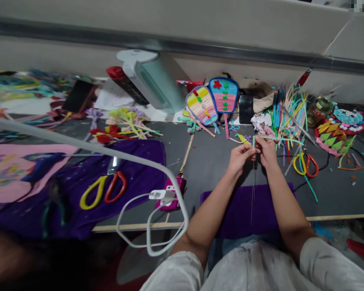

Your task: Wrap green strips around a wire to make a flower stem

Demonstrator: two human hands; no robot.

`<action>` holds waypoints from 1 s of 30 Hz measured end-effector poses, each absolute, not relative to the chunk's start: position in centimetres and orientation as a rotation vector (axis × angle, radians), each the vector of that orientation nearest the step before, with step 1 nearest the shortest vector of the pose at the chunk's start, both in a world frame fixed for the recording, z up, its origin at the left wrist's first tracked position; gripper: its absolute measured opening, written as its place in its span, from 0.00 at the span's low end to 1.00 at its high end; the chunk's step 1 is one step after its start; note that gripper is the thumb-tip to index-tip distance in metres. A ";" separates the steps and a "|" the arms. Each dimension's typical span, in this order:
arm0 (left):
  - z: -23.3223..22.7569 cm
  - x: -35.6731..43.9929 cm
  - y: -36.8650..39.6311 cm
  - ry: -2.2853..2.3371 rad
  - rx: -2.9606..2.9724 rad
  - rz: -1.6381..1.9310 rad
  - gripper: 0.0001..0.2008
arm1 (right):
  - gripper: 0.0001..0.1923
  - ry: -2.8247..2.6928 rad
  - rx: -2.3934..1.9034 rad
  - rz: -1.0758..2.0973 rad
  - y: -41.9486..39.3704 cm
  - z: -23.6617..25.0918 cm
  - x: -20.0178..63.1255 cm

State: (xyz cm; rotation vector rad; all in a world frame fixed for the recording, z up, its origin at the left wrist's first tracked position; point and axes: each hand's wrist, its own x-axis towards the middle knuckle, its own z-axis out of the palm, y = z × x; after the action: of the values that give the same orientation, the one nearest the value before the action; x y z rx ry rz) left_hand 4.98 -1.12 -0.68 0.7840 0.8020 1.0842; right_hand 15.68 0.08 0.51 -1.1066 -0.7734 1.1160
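1 light green pipe cleaner (283, 139) is held in the hands just beyond the small purple cloth (245, 210), which lies at the front edge of the table (206, 161). The left hand (243, 157) has its thumb and forefinger pinched together on a short upright end, while the right hand (267, 152), almost touching it, has its fingertips clamped at the bend; the longer part runs off to the right. A thin wire (253, 190) hangs under the fingers, over the small purple cloth.

Right of that cloth lie scissors (304, 163) with 1 yellow and 1 red handle. Beyond it, to the right, a bundle of pipe cleaners (286, 111) spreads out, with a jar (320, 111) and a felt piece (335, 141) farther right. Straight beyond and a little left lie 2 fan-shaped crafts, 1 yellow and pink (202, 106), 1 blue and pink (223, 95), then a pale green jug (157, 81).

Left of the small purple cloth sit a magenta power block (182, 186) and a white plug (162, 195). Farther left, a large purple cloth (142, 169) bears more scissors (103, 190) and blurred pliers (56, 198).
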 end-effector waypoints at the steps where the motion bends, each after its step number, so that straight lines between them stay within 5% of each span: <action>1: -0.7 5.0 -1.1 0.803 0.772 1.093 0.18 | 0.11 -0.785 -1.126 1.059 0.1 0.3 15.5; 9: -0.8 5.2 -0.8 0.829 0.745 1.136 0.17 | 0.12 -1.084 -1.255 0.511 -0.2 -0.2 15.4; 24: -1.0 5.1 -0.7 0.612 0.641 1.098 0.16 | 0.08 -0.647 -1.090 1.035 0.0 0.5 14.3; 30: -1.3 4.7 -0.1 0.520 0.541 0.987 0.16 | 0.10 -0.781 -1.111 0.954 -0.2 0.8 14.1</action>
State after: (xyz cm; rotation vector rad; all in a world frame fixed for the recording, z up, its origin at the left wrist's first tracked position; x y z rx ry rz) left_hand 4.74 -0.09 -1.31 0.5413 0.5203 0.9870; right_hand 14.14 -0.23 0.76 -1.1108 -0.7810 0.9537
